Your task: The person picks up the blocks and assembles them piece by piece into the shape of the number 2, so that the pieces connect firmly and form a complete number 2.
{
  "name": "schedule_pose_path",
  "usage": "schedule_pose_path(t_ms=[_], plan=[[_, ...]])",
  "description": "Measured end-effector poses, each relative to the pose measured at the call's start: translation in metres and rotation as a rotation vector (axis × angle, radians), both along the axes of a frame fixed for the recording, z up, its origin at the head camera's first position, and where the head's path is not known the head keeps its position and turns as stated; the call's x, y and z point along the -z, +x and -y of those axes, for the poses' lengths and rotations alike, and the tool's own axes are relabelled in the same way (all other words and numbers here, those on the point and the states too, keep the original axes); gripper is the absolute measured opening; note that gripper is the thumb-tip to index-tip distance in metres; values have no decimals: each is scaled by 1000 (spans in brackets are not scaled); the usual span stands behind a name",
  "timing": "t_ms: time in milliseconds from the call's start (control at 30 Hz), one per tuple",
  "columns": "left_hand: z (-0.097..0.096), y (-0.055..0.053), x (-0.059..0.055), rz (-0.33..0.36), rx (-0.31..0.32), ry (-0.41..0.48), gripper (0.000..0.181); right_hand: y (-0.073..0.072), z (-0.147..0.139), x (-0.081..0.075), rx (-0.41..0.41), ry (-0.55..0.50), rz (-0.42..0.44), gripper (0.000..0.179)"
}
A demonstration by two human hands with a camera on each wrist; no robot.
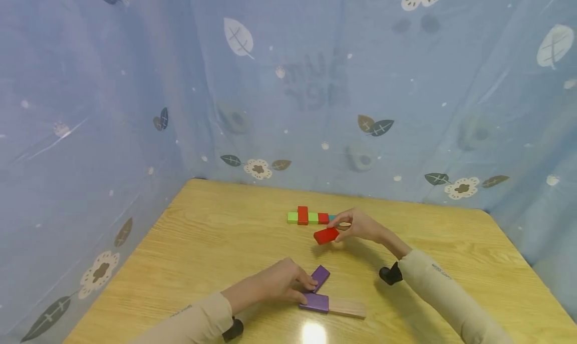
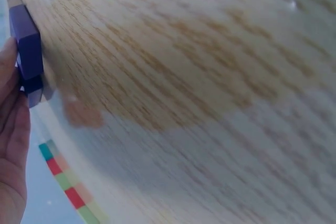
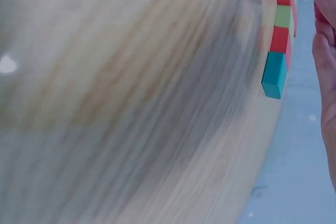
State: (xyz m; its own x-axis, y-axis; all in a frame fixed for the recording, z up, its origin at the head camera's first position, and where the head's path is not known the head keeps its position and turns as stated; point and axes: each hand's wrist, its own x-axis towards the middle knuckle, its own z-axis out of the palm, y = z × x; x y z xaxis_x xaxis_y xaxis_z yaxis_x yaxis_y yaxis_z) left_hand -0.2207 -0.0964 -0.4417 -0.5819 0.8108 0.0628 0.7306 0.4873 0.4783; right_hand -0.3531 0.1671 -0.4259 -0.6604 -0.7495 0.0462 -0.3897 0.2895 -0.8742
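Red block (image 1: pixel 325 236), pinched by the right hand (image 1: pixel 359 225) near the coloured row (image 1: pixel 313 218), could jar it if swung; I see the left hand (image 1: pixel 280 280) touching purple blocks (image 1: pixel 317 304), its grip unclear.

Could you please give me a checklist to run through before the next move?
Held red block secured: ok, the right hand pinches it.
Held red block clear of the table: ok, it is lifted.
Left hand free: not ok, it touches the purple blocks.
Purple blocks lined up: not ok, they lie at an angle.
Teal block uncovered: ok, nothing lies on it in the right wrist view.
Grip firmness: cannot tell.
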Motion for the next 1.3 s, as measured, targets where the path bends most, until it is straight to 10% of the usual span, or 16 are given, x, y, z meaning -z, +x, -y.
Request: schedule_pose_path(t_ms=[500, 967, 1300], plan=[[-1, 2, -4, -3, -5, -3, 36, 38, -25, -2, -35, 1, -110, 27], [0, 0, 1, 21, -29, 17, 35, 21, -20, 8, -135, 120, -377, 29], [-3, 0, -1, 42, -39, 3, 34, 22, -9, 6, -211, 164, -410, 28]])
